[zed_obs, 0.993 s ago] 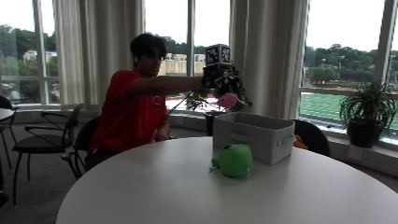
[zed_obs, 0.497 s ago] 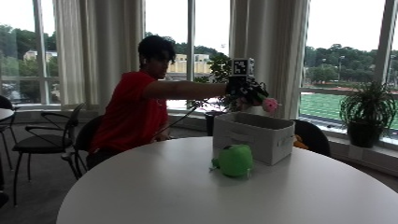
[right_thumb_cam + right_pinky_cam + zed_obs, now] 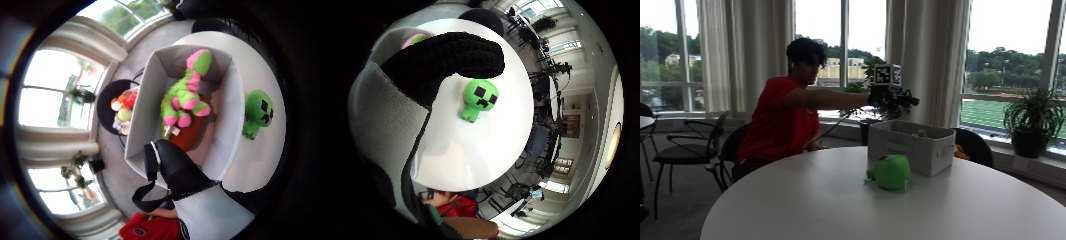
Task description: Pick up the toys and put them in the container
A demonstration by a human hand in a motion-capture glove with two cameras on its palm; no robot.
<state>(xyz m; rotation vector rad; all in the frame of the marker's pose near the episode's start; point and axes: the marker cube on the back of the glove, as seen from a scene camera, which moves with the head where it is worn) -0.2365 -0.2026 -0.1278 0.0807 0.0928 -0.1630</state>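
Presently the gloved right hand (image 3: 891, 100) hovers above the white fabric container (image 3: 911, 147) with its fingers relaxed, holding nothing. A pink-and-green plush dinosaur (image 3: 187, 92) lies inside the container. The remaining toy, a green Creeper plush (image 3: 891, 171), sits on the round white bench (image 3: 840, 210) just beside the container's near wall. This plush is judged light, soft and compressible, not fragile; its blocky head offers the broadest purchase, so a wrap across the head from above should hold.
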